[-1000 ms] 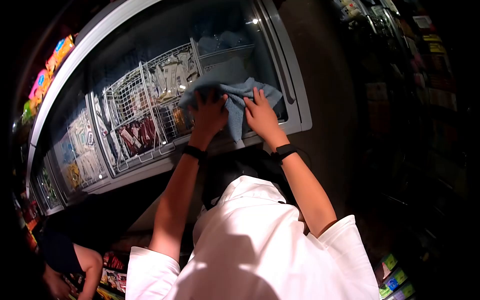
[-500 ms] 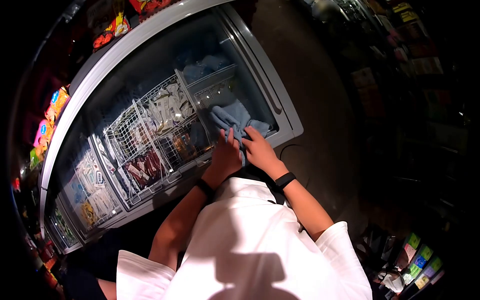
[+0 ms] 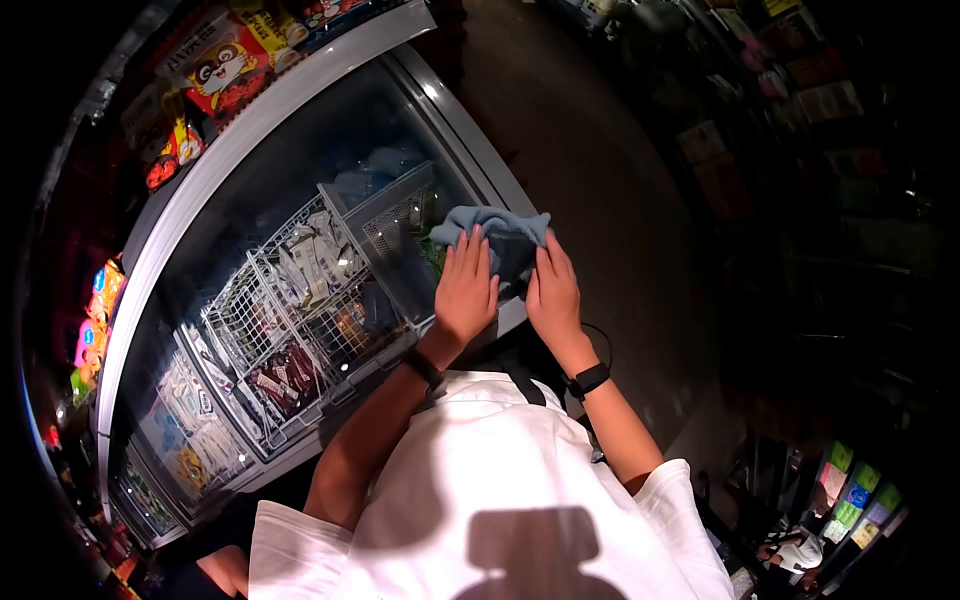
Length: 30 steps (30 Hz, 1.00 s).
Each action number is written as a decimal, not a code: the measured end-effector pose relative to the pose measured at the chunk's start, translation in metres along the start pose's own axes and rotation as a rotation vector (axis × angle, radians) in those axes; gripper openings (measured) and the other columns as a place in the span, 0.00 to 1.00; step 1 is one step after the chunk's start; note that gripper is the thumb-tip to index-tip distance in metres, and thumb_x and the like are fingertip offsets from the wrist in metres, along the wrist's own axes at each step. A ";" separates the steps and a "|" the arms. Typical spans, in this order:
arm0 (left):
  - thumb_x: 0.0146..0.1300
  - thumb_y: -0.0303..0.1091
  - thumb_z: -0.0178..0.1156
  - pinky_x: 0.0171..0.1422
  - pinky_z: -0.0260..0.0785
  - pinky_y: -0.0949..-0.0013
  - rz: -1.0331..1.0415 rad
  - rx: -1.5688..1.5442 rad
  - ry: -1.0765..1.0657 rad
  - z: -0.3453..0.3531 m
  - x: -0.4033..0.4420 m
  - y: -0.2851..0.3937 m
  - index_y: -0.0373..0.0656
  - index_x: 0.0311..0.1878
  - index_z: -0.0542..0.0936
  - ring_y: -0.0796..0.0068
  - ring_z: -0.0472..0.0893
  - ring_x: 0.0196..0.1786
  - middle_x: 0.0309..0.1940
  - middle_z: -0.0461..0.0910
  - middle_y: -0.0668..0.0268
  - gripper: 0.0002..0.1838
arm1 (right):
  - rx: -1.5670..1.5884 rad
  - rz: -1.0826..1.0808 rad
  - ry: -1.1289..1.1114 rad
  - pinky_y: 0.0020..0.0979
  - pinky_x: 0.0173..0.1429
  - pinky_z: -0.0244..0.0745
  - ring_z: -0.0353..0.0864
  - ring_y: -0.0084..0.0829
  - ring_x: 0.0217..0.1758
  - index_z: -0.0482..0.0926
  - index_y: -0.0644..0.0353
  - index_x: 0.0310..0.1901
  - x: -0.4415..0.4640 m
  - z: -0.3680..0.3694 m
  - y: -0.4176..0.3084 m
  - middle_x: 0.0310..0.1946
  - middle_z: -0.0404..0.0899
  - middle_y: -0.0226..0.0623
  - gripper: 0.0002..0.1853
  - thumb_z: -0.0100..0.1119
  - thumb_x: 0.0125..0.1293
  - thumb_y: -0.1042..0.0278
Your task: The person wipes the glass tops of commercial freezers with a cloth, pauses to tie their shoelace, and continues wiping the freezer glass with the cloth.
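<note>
A blue-grey cloth (image 3: 495, 222) lies bunched near the right end of the glass-topped freezer (image 3: 180, 215). My left hand (image 3: 466, 287) rests on the cloth's near left part, its fingers stretched out over it. At the cloth's right corner is my right hand (image 3: 554, 290), fingers extended and touching the edge, beside the freezer's right rim. Through the glass, left of my hands, wire baskets (image 3: 290, 300) hold wrapped packets.
Snack bags (image 3: 225, 65) stand beyond the freezer's far rim. Dark shelves with goods (image 3: 830, 100) line the right side. Small colourful packs (image 3: 850, 495) are at the lower right. Part of another person's arm (image 3: 226, 568) shows at the lower left.
The view has turned and shifted along the freezer. My hands and the cloth have moved toward its right rim. The cloth, spread wider a second ago, is now more bunched.
</note>
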<state>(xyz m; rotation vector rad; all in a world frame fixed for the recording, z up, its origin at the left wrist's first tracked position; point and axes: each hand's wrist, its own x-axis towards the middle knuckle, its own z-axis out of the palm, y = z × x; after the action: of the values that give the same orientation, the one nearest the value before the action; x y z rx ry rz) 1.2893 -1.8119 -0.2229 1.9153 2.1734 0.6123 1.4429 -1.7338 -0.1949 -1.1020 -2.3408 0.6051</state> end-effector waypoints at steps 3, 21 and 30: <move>0.69 0.38 0.57 0.82 0.52 0.49 -0.030 0.025 0.002 0.008 0.021 -0.008 0.28 0.73 0.65 0.46 0.58 0.80 0.78 0.59 0.46 0.33 | -0.110 -0.007 0.018 0.47 0.73 0.67 0.69 0.54 0.72 0.75 0.73 0.57 0.021 0.008 0.013 0.69 0.69 0.55 0.20 0.56 0.63 0.79; 0.74 0.38 0.54 0.79 0.58 0.52 -0.218 -0.062 0.064 0.044 0.110 -0.080 0.27 0.76 0.58 0.38 0.54 0.80 0.79 0.53 0.41 0.35 | 0.113 0.053 -0.172 0.43 0.72 0.70 0.67 0.52 0.74 0.75 0.64 0.63 0.170 0.118 0.062 0.74 0.64 0.51 0.21 0.55 0.72 0.66; 0.72 0.41 0.56 0.71 0.68 0.51 -0.163 -0.045 -0.173 0.034 0.078 -0.059 0.26 0.71 0.65 0.39 0.57 0.79 0.77 0.56 0.39 0.32 | 0.049 0.047 -0.307 0.45 0.71 0.71 0.69 0.53 0.73 0.77 0.62 0.63 0.094 0.056 0.071 0.72 0.66 0.54 0.22 0.58 0.68 0.72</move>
<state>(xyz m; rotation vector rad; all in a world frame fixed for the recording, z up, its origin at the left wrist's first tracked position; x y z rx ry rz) 1.2370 -1.7340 -0.2677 1.6799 2.1598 0.4451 1.3985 -1.6283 -0.2582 -1.1111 -2.5457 0.9000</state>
